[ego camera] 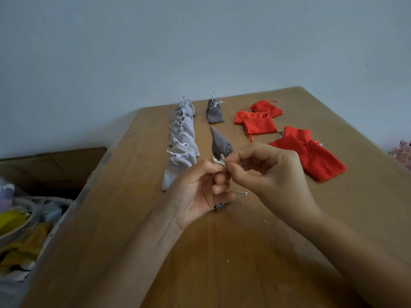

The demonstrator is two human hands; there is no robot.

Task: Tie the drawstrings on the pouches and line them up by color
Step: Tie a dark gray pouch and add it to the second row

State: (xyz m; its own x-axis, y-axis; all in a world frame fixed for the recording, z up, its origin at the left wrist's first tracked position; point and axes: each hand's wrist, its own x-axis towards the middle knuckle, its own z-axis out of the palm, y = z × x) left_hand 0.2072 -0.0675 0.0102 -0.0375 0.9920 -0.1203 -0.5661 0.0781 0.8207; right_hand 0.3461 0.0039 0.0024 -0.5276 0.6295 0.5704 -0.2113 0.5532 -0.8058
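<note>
Tying step in hand: left hand [199,188] and right hand [270,172] both pinch the drawstring [218,161] at the neck of a dark grey pouch [220,143] held just beyond their fingertips; next move likely calls for pulling the knot tight.

Left hand [196,187] gripping, right hand [269,172] pinching

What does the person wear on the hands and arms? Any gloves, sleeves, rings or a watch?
Nothing that shows. The left hand and right hand are bare, with no gloves or rings visible. The left forearm and right forearm carry no sleeve, watch or bracelet within the frame.
</note>
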